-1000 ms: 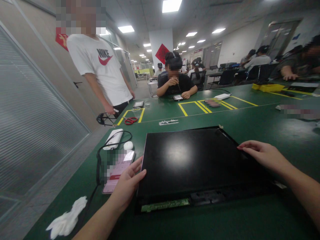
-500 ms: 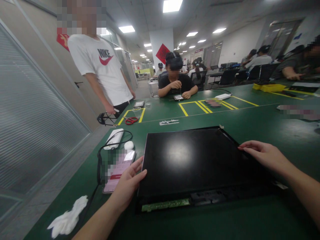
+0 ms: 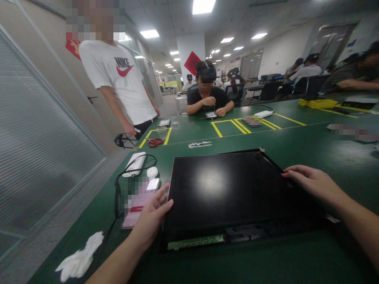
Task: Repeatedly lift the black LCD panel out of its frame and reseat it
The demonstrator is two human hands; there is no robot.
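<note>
A black flat display panel (image 3: 233,193) lies in front of me on the green table (image 3: 266,260). A thin green circuit board (image 3: 195,242) shows along its near edge. My left hand (image 3: 154,213) grips the panel's left edge, thumb on the top face and fingers at the side. At the opposite edge, my right hand (image 3: 304,177) pinches the right side between thumb and fingers. Beside my left hand lies a phone (image 3: 139,207) with a pinkish screen.
Left of the panel are a white power bank (image 3: 134,164) with a black cable, a white earbud case (image 3: 152,172) and crumpled white tissue (image 3: 79,258). Red-handled scissors (image 3: 155,142) lie farther back. One person (image 3: 210,98) sits opposite; another (image 3: 121,83) stands at the left.
Both my hands and the panel stay practically where they were. The view has shifted very slightly.
</note>
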